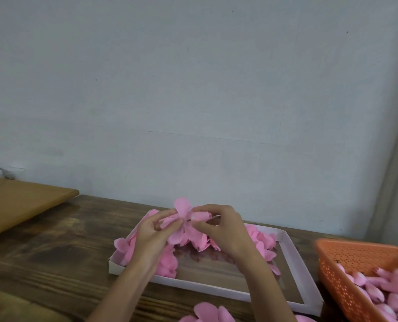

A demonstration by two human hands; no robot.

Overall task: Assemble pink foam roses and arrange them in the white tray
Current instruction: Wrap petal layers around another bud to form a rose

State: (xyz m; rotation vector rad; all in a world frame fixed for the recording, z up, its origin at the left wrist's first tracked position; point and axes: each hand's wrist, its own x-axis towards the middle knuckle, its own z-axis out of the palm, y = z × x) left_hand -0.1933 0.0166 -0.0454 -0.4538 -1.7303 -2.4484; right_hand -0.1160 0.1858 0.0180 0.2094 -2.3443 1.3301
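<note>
Above the white tray (295, 263) my left hand (152, 233) pinches a flat pink foam petal piece (181, 219), its lobes spread up and down. My right hand (223, 226) holds a pink rose bud (201, 216) by its thin stem, the bud's base meeting the middle of the petal piece. Several finished pink roses (260, 242) lie along the tray's far and left sides. The near part of the tray shows a bare clear bottom.
An orange perforated basket (346, 259) with several pink buds stands at the right. Loose pink petal pieces (207, 312) lie on the dark wooden table (54, 252) in front of the tray. A lighter wooden board (19, 205) sits at the far left, against a pale wall.
</note>
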